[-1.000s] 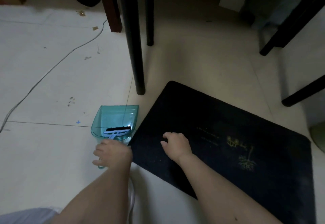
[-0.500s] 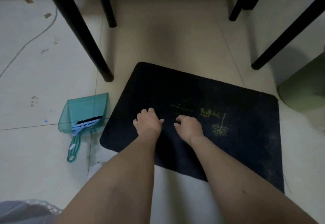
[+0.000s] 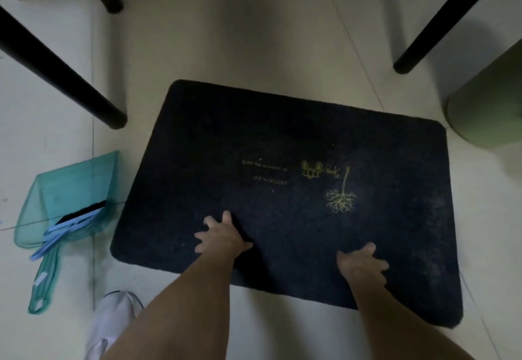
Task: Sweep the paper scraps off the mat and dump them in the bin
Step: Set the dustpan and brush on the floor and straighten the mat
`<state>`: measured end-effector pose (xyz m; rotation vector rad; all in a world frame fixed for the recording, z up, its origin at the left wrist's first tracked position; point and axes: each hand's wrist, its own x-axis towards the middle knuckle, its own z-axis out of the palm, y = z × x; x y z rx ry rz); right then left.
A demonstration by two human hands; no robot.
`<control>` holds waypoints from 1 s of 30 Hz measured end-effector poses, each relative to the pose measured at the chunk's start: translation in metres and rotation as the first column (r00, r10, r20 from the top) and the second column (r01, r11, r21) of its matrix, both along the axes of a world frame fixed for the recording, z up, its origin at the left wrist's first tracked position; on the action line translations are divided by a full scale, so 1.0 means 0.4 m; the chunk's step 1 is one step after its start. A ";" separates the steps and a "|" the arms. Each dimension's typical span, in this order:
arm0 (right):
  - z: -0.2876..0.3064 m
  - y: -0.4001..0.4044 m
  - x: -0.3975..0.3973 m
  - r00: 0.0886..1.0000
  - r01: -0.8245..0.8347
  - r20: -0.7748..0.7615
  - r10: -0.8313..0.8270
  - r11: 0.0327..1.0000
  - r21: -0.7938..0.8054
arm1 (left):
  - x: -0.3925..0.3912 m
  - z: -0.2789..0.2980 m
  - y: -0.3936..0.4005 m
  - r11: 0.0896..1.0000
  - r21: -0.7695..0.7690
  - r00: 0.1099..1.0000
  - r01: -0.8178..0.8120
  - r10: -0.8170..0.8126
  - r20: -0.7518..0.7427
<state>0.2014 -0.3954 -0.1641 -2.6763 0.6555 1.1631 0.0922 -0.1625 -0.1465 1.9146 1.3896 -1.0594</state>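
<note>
Pale floor tiles (image 3: 254, 49) surround my dark mat (image 3: 282, 147); my left hand (image 3: 223, 236) and right hand (image 3: 363, 265) press it, fingers spread, empty. Mat's print unreadable.

The mat (image 3: 282, 184) lies on the floor (image 3: 254, 34) mid-scene. Both hands rest spread on its near part, the left hand (image 3: 223, 236) left of the right hand (image 3: 361, 266). The dustpan (image 3: 70, 195) sits just left of the mat, a brush (image 3: 67, 227) in it. The bin (image 3: 488, 105) stands at the mat's far right corner. Furniture legs (image 3: 65, 74) stand far left and far right
</note>
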 end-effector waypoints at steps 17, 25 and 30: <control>-0.019 0.038 0.157 0.999 -0.031 -0.029 0.034 0.995 0.098 | 0.013 -0.032 -0.032 0.995 -0.049 0.995 -0.083 0.080 -0.054; -0.006 0.044 0.252 0.984 -0.168 -0.024 0.174 0.972 0.161 | 0.033 -0.019 -0.058 0.988 -0.080 0.991 -0.133 0.135 0.012; -0.008 0.038 0.293 0.973 -0.218 -0.042 0.227 0.964 0.155 | 0.040 -0.020 -0.077 0.983 -0.093 0.987 -0.156 0.157 0.013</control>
